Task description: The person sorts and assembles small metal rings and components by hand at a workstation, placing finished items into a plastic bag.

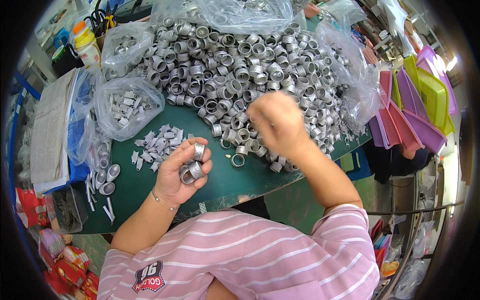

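A large heap of grey metal rings (230,75) with ribbed outer walls spreads over the green table. Several of these ring-shaped parts (192,172) rest in my left hand (176,169), whose fingers curl around them near the table's front edge. Over the right front of the heap hangs my right hand (277,122), blurred by motion with its fingers bent. What it holds, if anything, does not show. One loose ring (237,160) lies on the table between my hands. Left of it, beyond my left hand, is a small pile of flat grey metal pieces (159,145).
A clear plastic bag (129,107) of small metal pieces sits at the left. Metal tubes (107,182) lie near the left edge, beside a clear box (66,209). A yellow bottle (86,44) stands far left. Purple, pink and green plastic trays (407,107) stack at the right.
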